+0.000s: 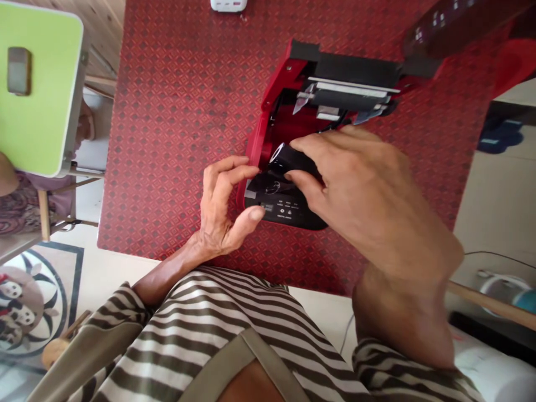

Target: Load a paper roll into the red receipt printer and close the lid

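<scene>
A red-and-black machine sits on the table with its cover raised; a dark roller and silver bars show on the raised part. My right hand reaches into it from the right, thumb and fingers closed around a glossy black roll with a white ring at its end. Most of that roll is hidden behind the fingers. At the machine's left edge is my left hand, thumb and fingers spread, the fingertips close to the red side wall. Whether they touch it I cannot tell. Small printed symbols mark the black front panel.
The table has a red patterned cover. A white device lies at its far edge, and a dark brown glossy object at upper right. Left stands a green-topped table with a phone; a person sits beside it.
</scene>
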Demonstrator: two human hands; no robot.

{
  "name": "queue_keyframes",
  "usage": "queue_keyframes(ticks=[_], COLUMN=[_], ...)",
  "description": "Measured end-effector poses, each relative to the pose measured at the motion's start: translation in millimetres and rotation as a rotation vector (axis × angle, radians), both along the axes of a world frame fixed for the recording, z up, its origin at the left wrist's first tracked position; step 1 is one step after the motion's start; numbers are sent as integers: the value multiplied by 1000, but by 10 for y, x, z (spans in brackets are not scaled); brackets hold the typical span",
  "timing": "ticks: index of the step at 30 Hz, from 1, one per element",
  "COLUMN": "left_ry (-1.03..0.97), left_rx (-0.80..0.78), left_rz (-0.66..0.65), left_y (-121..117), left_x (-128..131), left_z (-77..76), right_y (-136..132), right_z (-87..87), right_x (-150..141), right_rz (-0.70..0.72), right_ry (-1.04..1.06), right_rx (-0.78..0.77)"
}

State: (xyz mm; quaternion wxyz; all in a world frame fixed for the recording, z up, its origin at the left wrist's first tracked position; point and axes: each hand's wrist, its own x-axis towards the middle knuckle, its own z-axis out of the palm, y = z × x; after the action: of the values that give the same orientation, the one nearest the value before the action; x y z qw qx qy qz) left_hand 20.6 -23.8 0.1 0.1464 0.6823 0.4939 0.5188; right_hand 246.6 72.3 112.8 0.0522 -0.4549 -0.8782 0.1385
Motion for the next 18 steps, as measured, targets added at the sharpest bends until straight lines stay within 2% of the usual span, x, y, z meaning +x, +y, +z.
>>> queue_keyframes(ticks=[6, 12, 18], left_ry=[89, 163, 220], left_rx=[47, 72, 61], left_rz=[0, -8, 7], left_y=[-14, 24, 65], left_x=[26, 55, 81], left_z=[32, 42, 86], right_y=[-13, 104, 192], right_z=[-16, -121, -234], right_x=[-123, -115, -178], right_rz=[16, 21, 30], right_ry=[-78, -133, -52], right_rx=[26, 36, -7])
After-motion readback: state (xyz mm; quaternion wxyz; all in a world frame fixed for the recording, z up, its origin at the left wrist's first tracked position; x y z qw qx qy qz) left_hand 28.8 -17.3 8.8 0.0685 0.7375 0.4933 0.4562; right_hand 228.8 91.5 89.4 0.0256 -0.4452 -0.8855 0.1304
